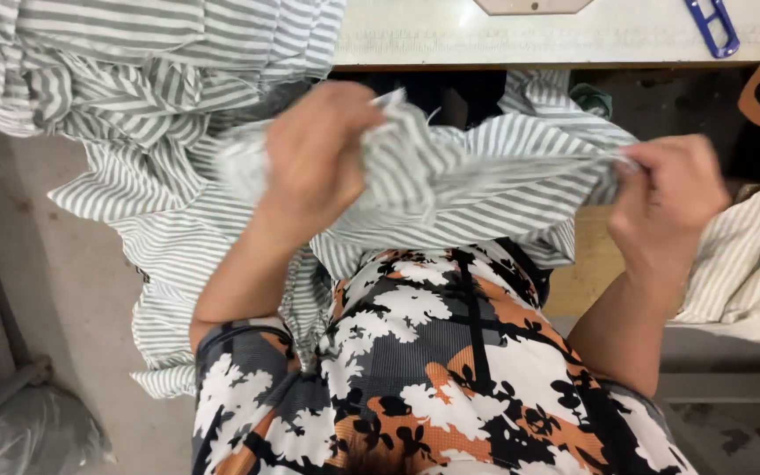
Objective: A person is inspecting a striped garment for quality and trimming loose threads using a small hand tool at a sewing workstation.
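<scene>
Clothing: a black, white and orange flowered garment fills the near foreground, worn by the person.
Left hand: the left hand is closed around a bunched part of the grey-and-white striped cloth; it is blurred, so the finger positions are hard to make out.
Right hand: the right hand pinches the cloth's other end between fingertips.
Cloth: stretched between both hands above the lap, with more of it trailing down to the left.
Pile: more striped fabric heaps up at the left.
Table: the pale table edge lies beyond, carrying a blue clip-like tool.
</scene>
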